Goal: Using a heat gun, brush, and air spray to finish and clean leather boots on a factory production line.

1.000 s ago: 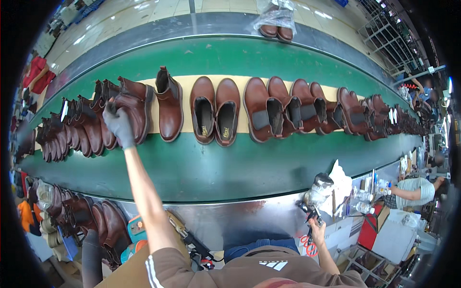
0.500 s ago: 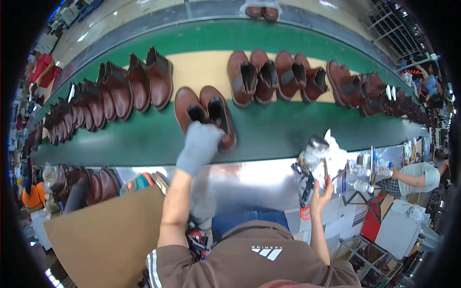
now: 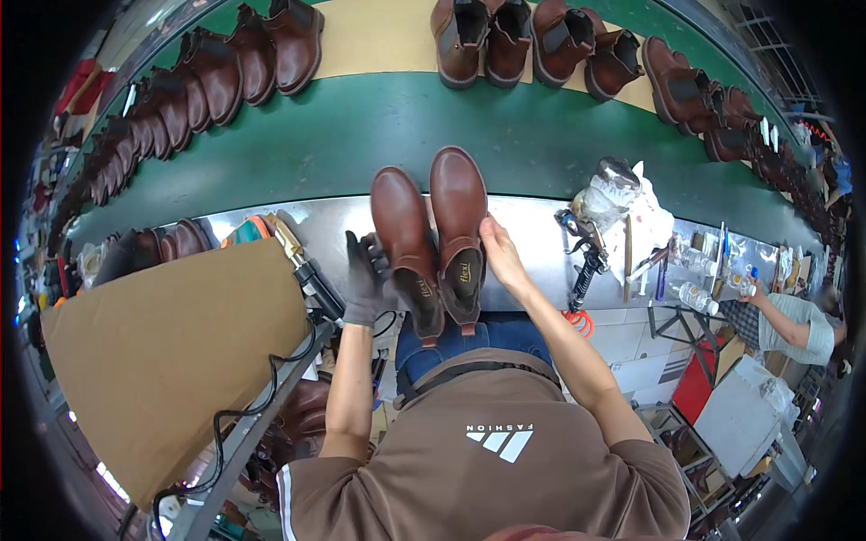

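Two brown leather ankle boots lie before me with toes pointing away, a left boot (image 3: 397,212) and a right boot (image 3: 458,185). They rest over the metal ledge (image 3: 532,243), heels near my lap. My left hand (image 3: 365,275), in a dark grey glove, is beside the left boot with its fingers apart, and nothing shows in it. My bare right hand (image 3: 502,255) grips the outer side of the right boot near its ankle; some of its fingers are hidden.
Beyond the green belt (image 3: 298,135), several brown boots (image 3: 298,50) stand in a row. At right lie a white cloth (image 3: 645,216), a black tool (image 3: 588,270) and plastic bottles (image 3: 695,296). A cardboard sheet (image 3: 171,361) is at left. Another person's arm (image 3: 785,320) reaches in from the right.
The pair of boots has come off the belt onto the near ledge. My left hand has left the boot openings. My right hand has moved from beside the white cloth to the right boot.
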A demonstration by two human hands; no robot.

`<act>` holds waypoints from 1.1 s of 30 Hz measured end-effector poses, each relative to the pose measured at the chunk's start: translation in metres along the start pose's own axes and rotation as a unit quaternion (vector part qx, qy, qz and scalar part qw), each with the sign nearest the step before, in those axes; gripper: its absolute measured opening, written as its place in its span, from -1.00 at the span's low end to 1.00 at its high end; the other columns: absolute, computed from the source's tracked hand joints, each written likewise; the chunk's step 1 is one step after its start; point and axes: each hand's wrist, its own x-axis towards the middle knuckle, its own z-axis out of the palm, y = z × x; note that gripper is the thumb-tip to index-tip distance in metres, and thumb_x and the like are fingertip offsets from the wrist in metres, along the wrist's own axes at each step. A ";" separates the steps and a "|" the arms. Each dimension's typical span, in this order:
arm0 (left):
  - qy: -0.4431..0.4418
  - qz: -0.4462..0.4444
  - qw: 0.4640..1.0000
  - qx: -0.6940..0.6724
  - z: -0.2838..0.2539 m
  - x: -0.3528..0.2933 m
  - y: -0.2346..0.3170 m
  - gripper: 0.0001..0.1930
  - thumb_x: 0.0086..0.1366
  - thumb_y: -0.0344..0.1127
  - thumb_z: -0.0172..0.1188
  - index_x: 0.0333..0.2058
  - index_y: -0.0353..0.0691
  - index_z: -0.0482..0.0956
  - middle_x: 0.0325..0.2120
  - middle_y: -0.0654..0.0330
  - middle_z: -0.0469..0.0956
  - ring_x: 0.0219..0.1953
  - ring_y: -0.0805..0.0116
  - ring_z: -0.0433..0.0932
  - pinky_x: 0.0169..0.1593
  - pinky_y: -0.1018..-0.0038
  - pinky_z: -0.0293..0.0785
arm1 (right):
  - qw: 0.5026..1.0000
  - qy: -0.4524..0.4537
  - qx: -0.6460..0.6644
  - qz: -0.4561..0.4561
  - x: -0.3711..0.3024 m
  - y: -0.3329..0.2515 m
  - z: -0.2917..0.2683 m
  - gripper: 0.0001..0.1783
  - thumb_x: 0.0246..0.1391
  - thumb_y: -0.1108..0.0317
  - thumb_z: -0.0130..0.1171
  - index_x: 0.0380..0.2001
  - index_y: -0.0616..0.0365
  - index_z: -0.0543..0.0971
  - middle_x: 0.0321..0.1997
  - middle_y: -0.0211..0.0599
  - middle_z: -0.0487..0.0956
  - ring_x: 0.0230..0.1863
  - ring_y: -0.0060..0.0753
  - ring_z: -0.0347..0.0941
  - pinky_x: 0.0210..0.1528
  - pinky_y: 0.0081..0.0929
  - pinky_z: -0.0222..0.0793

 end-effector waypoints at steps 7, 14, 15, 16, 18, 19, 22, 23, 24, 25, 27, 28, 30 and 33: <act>0.023 0.063 0.992 0.111 0.163 -0.026 0.012 -0.19 0.27 0.36 -0.35 0.05 -0.36 0.32 -0.22 0.10 0.49 -0.23 0.38 0.49 -0.18 0.51 0.42 | 0.753 -0.269 0.534 0.275 -0.015 -0.018 -0.048 -0.14 0.08 -0.38 -0.21 0.11 0.20 0.33 0.07 -0.12 0.43 0.02 -0.23 0.41 0.13 -0.32 0.27; 0.031 0.014 0.991 0.133 0.123 0.003 0.004 -0.30 0.31 0.28 -0.31 0.06 -0.26 0.30 -0.18 0.05 0.49 -0.27 0.30 0.53 -0.18 0.37 0.47 | 0.928 -0.068 0.350 0.106 -0.047 -0.026 -0.062 0.03 0.03 -0.50 -0.51 0.28 0.15 0.08 0.18 -0.17 0.33 0.08 -0.32 0.29 0.17 -0.30 0.13; 0.085 -0.004 0.988 0.130 0.112 0.010 -0.001 -0.33 0.31 0.27 -0.29 0.05 -0.23 0.32 -0.20 0.04 0.51 -0.26 0.30 0.54 -0.17 0.35 0.47 | 0.951 -0.067 0.292 0.075 -0.054 -0.041 -0.071 0.07 0.01 -0.53 -0.59 0.32 0.14 0.00 0.19 -0.20 0.31 0.05 -0.37 0.27 0.15 -0.34 0.09; 0.115 0.066 0.970 0.203 0.103 0.014 -0.010 -0.36 0.29 0.29 -0.25 0.00 -0.18 0.33 -0.26 0.00 0.54 -0.24 0.22 0.55 -0.14 0.27 0.47 | 0.967 -0.078 0.233 0.068 -0.061 -0.057 -0.072 0.11 -0.04 -0.56 -0.74 0.34 0.11 -0.09 0.20 -0.15 0.31 0.10 -0.33 0.23 0.21 -0.26 -0.05; 0.033 -0.013 0.998 0.051 0.047 0.029 -0.014 -0.38 0.23 0.31 -0.13 0.03 -0.08 0.27 -0.20 -0.02 0.51 -0.22 0.13 0.54 -0.12 0.22 0.48 | 0.978 -0.082 0.183 0.058 -0.067 -0.063 -0.066 0.10 -0.04 -0.56 -0.72 0.33 0.09 -0.04 0.24 -0.09 0.26 0.13 -0.26 0.21 0.23 -0.26 -0.05; -0.052 -0.084 0.995 -0.016 0.060 0.030 -0.009 -0.33 0.19 0.33 -0.05 0.11 0.00 0.21 -0.18 -0.01 0.48 -0.24 0.16 0.54 -0.17 0.27 0.52 | 0.984 -0.074 0.152 0.050 -0.072 -0.067 -0.067 0.10 -0.04 -0.56 -0.73 0.33 0.08 -0.02 0.25 -0.08 0.25 0.15 -0.24 0.20 0.24 -0.26 -0.05; 0.104 -0.161 0.976 0.101 0.110 0.035 0.007 -0.21 0.16 0.31 0.00 0.23 -0.03 0.05 0.04 0.00 0.33 -0.08 0.00 0.47 -0.12 0.18 0.49 | 0.977 -0.047 0.181 0.097 -0.066 -0.043 -0.059 0.08 0.00 -0.53 -0.65 0.30 0.14 0.07 0.21 -0.02 0.27 0.10 -0.19 0.25 0.18 -0.25 0.08; 0.138 -0.227 0.940 0.215 0.111 0.041 0.017 -0.13 0.14 0.33 0.02 0.27 -0.05 -0.02 0.11 0.01 0.26 -0.03 -0.08 0.43 -0.07 0.15 0.46 | 0.973 -0.048 0.195 0.112 -0.057 -0.028 -0.058 0.07 0.03 -0.52 -0.60 0.27 0.18 0.14 0.18 -0.01 0.32 0.06 -0.19 0.29 0.14 -0.25 0.14; 0.163 -0.129 0.830 0.517 0.086 0.056 0.005 0.05 -0.04 0.35 0.16 0.28 -0.08 -0.10 0.12 -0.14 0.19 0.02 -0.25 0.34 0.00 0.14 0.39 | 0.985 -0.064 0.116 0.113 -0.052 -0.028 -0.058 0.03 0.04 -0.49 -0.47 0.22 0.23 0.21 0.12 0.00 0.37 0.07 -0.19 0.31 0.09 -0.31 0.20; 0.171 -0.022 0.625 0.761 0.064 0.074 -0.014 0.24 -0.22 0.38 0.30 0.30 -0.10 -0.18 0.14 -0.28 0.11 0.07 -0.42 0.25 0.07 0.12 0.32 | 0.990 -0.077 0.034 0.111 -0.043 -0.030 -0.060 0.00 0.06 -0.47 -0.34 0.17 0.28 0.29 0.06 0.01 0.43 0.07 -0.18 0.33 0.04 -0.36 0.26; 0.198 0.008 0.577 0.793 0.137 0.078 -0.030 0.30 -0.31 0.30 0.39 0.29 -0.21 -0.15 0.15 -0.41 0.03 0.03 -0.40 0.31 0.05 0.16 0.36 | 0.999 -0.026 -0.009 0.021 -0.022 -0.034 -0.070 0.01 -0.09 -0.33 0.10 0.15 0.40 0.26 -0.04 0.12 0.47 0.09 -0.05 0.37 0.05 -0.40 0.31; 0.201 0.010 0.574 0.793 0.150 0.078 -0.021 0.30 -0.31 0.30 0.39 0.29 -0.21 -0.15 0.15 -0.41 0.03 0.03 -0.40 0.31 0.05 0.16 0.36 | 0.990 0.027 -0.138 0.027 -0.011 -0.042 -0.058 0.09 -0.16 -0.31 0.17 0.18 0.43 0.17 -0.02 0.18 0.45 0.05 0.02 0.39 0.08 -0.35 0.31; 0.162 -0.058 0.560 0.810 0.161 0.081 -0.010 0.19 -0.28 0.24 0.38 0.23 -0.34 0.04 0.10 -0.35 0.20 -0.03 -0.24 0.43 0.01 0.21 0.39 | 0.961 0.080 -0.264 0.031 0.008 -0.058 -0.044 0.19 -0.24 -0.29 0.25 0.21 0.45 0.08 0.00 0.24 0.43 0.01 0.10 0.42 0.10 -0.30 0.30; 0.103 0.034 0.590 0.800 0.131 0.088 0.001 -0.04 -0.21 0.09 0.40 0.13 -0.36 0.26 -0.06 -0.22 0.45 -0.13 -0.01 0.54 -0.06 0.30 0.45 | 0.944 0.068 -0.314 0.073 0.025 -0.062 -0.044 0.11 -0.33 -0.09 0.38 0.17 0.40 0.14 -0.01 0.28 0.43 -0.02 0.13 0.44 0.07 -0.28 0.35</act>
